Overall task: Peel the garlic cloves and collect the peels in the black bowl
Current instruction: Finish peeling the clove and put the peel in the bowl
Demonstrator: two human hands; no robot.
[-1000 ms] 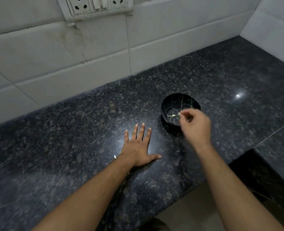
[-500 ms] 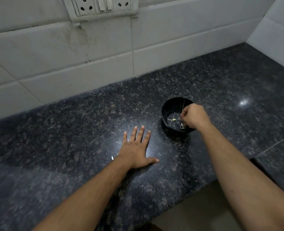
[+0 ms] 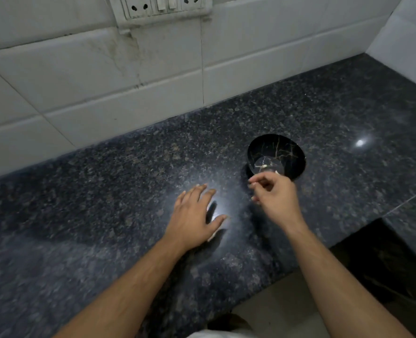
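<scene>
The black bowl [image 3: 278,146] with gold veins stands on the dark granite counter, right of centre. A few small pale peels [image 3: 264,165] lie on its bottom. My right hand [image 3: 274,195] hovers just in front of the bowl's near rim, fingers loosely curled and apart, with nothing visible in them. My left hand [image 3: 193,215] is low over the counter to the left, palm down and fingers spread. A small white piece [image 3: 213,237], perhaps a garlic clove, peeks out by the heel of that hand.
The granite counter [image 3: 104,196] runs left to right, backed by a white tiled wall [image 3: 129,93] with a socket panel [image 3: 163,6]. The counter's front edge drops to a lower dark surface [image 3: 384,259] at the right.
My right hand has come out of the bowl and back toward me, leaving peels inside. My left hand has shifted slightly and lifted its fingers off the counter.
</scene>
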